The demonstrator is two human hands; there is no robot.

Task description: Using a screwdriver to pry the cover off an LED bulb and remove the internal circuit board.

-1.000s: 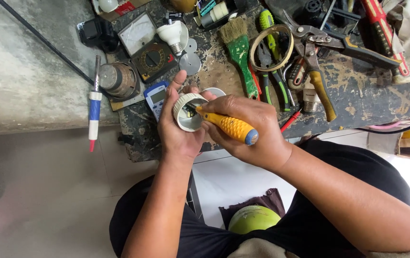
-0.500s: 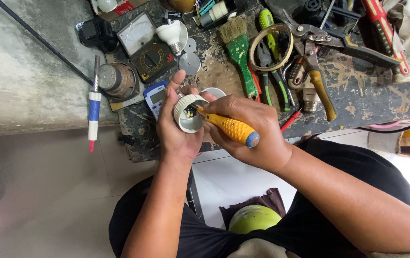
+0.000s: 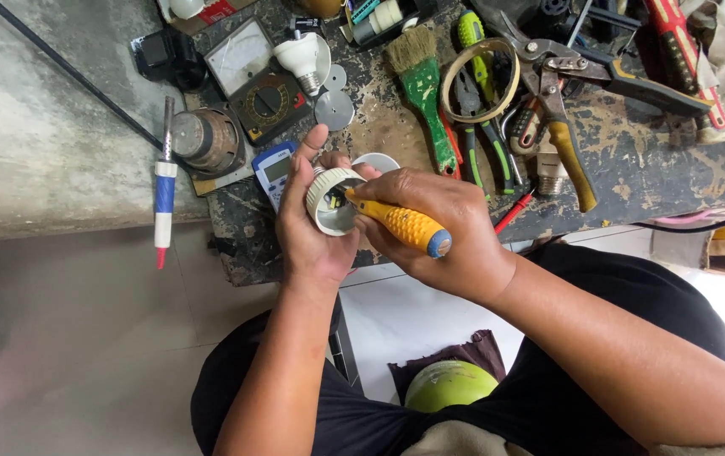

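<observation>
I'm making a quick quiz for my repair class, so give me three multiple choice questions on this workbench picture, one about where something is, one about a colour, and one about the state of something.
1. Where does the paintbrush lie?
A. On the workbench beyond the hands
B. On the floor
C. In the person's lap

2. What colour is the handle of the screwdriver in the right hand?
A. Red
B. Yellow-orange with a blue end
C. Black

3. How is the bulb housing held?
A. Lying loose on the bench
B. Clamped in pliers
C. Gripped in the left hand, open side toward the screwdriver tip

Answers: 1 A, the green-handled brush rests on the workbench among the tools. 2 B, the grip is yellow-orange with a blue cap. 3 C, left fingers wrap the white housing and the tip goes into its opening.
</observation>
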